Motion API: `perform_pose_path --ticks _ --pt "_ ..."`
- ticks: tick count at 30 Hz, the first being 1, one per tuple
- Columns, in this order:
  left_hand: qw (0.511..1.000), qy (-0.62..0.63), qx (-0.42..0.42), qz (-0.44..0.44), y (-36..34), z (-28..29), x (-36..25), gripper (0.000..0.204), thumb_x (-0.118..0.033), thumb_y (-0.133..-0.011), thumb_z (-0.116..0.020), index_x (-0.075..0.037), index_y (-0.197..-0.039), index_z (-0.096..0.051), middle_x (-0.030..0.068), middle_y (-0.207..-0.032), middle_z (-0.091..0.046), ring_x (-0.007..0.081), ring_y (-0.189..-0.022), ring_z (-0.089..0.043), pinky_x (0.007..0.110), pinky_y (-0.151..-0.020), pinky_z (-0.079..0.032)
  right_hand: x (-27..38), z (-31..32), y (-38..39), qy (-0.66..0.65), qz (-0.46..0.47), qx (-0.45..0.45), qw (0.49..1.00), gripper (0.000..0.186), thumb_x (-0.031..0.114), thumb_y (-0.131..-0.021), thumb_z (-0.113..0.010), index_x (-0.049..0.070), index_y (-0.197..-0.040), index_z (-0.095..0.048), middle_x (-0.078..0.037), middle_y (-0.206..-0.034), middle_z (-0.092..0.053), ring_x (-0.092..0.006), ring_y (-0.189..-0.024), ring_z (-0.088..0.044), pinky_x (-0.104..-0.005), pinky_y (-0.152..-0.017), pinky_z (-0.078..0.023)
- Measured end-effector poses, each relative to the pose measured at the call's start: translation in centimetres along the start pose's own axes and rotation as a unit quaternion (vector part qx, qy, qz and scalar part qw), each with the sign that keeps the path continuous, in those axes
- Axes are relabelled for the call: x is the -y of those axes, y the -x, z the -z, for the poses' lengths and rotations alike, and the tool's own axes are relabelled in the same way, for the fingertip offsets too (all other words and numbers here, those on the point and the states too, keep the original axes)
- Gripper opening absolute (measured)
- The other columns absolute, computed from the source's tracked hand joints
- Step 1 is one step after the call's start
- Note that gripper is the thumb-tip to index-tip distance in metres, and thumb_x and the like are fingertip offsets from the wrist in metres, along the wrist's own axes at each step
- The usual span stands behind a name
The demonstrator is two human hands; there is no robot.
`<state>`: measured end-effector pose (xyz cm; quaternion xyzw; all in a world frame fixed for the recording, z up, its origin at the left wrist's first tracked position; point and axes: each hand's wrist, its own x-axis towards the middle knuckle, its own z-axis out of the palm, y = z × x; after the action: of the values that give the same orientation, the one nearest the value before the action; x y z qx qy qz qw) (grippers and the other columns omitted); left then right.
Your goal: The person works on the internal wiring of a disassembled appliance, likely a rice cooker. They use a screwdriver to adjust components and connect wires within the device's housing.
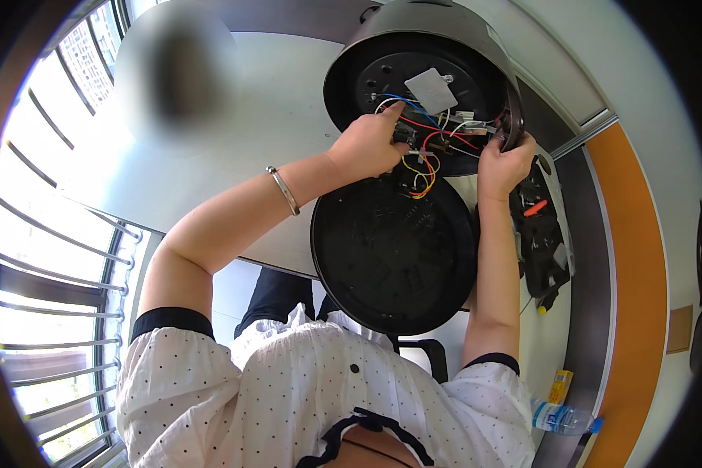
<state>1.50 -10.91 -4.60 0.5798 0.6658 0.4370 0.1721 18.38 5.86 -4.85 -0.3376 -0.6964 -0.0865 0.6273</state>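
Left hand [370, 147]: index finger and thumb spread apart among coloured wires [426, 142]; cannot tell whether they grip one.
Right hand [505, 168]: thumb and fingers closed on the black housing [421, 22] by its rim.
Housing placement: its open side faces the person, extending beyond and between both hands' fingers.
Pale plate [431, 90]: just beyond the left index fingertip, to its right.
Round black cover [394, 257]: below the left fingers, toward the person.
Orange object [536, 208]: near the right fingers, lower right.
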Motion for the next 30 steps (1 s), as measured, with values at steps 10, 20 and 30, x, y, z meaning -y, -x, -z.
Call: perform_pose_path --ticks 10,20,30 --pt "0.960 0.273 0.045 0.045 -1.1 -1.1 -0.2 0.082 -0.003 -0.078 -0.061 0.012 -0.141 -0.011 0.0151 -0.076 -0.066 0.0149 -0.041 -0.053 0.024 -0.035 -0.039 -0.3 -0.3 0.5 -0.003 0.016 -0.012 1.000 0.022 0.012 -0.078 -0.068 -0.001 -0.092 -0.057 -0.017 -0.083 -0.060 -0.0357 -0.074 -0.061 -0.0428 -0.068 -0.048" --pt "0.946 0.312 0.082 0.029 -1.2 0.4 0.2 0.081 -0.003 -0.074 -0.061 0.018 -0.138 -0.016 0.0134 -0.071 -0.063 0.0128 -0.042 -0.051 0.023 -0.037 -0.035 -0.5 -0.6 0.6 -0.014 0.030 -0.035 0.999 0.022 0.013 -0.076 -0.069 -0.001 -0.089 -0.056 -0.017 -0.080 -0.059 -0.0361 -0.071 -0.061 -0.0429 -0.066 -0.048" --pt "0.956 0.279 0.070 0.048 -0.9 1.4 1.6 0.066 -0.005 -0.079 -0.061 0.003 -0.140 -0.035 0.0092 -0.071 -0.064 0.0115 -0.048 -0.054 0.022 -0.041 -0.040 -0.9 -0.4 0.7 0.002 0.024 -0.009 1.000 0.026 0.013 -0.075 -0.069 0.000 -0.091 -0.053 -0.016 -0.085 -0.058 -0.0368 -0.076 -0.061 -0.0438 -0.068 -0.050"
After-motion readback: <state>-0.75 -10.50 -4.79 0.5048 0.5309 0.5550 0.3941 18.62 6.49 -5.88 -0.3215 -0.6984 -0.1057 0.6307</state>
